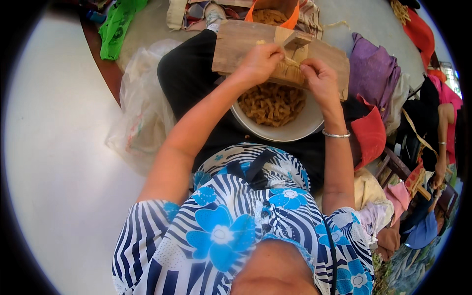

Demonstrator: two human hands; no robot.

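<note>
My left hand (260, 63) and my right hand (320, 81) are both closed in a pinch, with a thin pale yellowish strip (292, 62) stretched between them. They are over a wooden board (236, 44) that lies across my lap. A wooden block (298, 39) stands up from the board just beyond the strip. Under the board's near edge sits a light metal basin (280, 136) holding many short brown strips (273, 105). What the strip is made of I cannot tell.
Beyond the board is an orange container (290, 19) with similar brown pieces. A clear plastic bag (147, 93) lies at my left, and purple cloth (376, 69) and a red item (369, 132) at my right. Another person's arm (445, 132) shows at far right.
</note>
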